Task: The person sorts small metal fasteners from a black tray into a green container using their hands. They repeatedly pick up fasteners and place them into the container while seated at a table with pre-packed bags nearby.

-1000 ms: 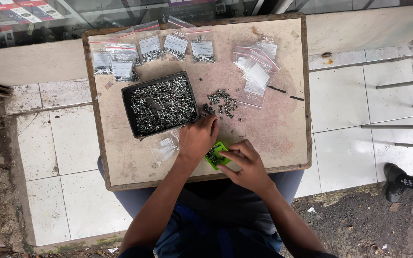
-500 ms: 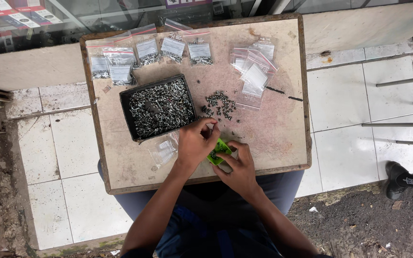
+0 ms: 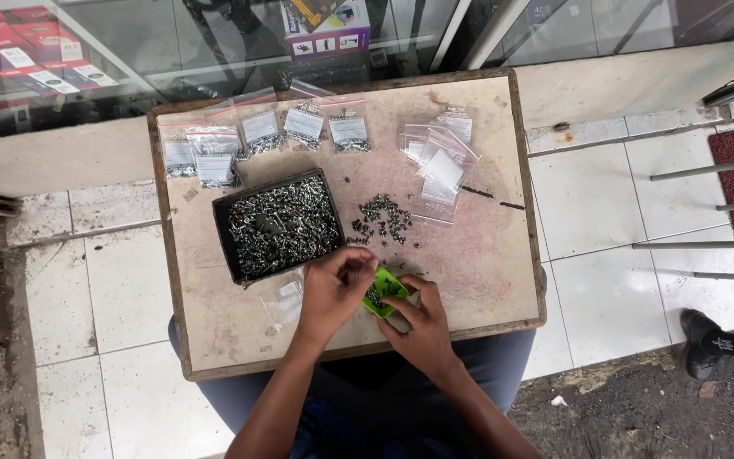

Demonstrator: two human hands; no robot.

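Worktop [image 3: 477, 280] first: it is a big wooden board that rests across my lap, over a floor of white tiles [image 3: 592, 195]. On the left part of the board sits a black tray [image 3: 275, 228] full of small silver screws. Just to its right lies a loose heap of screws [image 3: 381, 221], apart from the tray. Along the far edge I see a row of small clear bags with screws inside [image 3: 261, 136]. Near the far right corner lies a pile of empty clear bags [image 3: 439, 161]. One more clear bag [image 3: 286, 299] lies flat on the board, just beside my left hand.

My left hand [image 3: 333, 293] sits at the near edge of the board, with its fingers curled in and the tips pinched together at the little green scoop. What it pinches is too small for me to tell. My right hand [image 3: 418, 327] is closed around that green scoop [image 3: 382, 293] and holds it just over the board, between both hands. Some screws lie inside the scoop.
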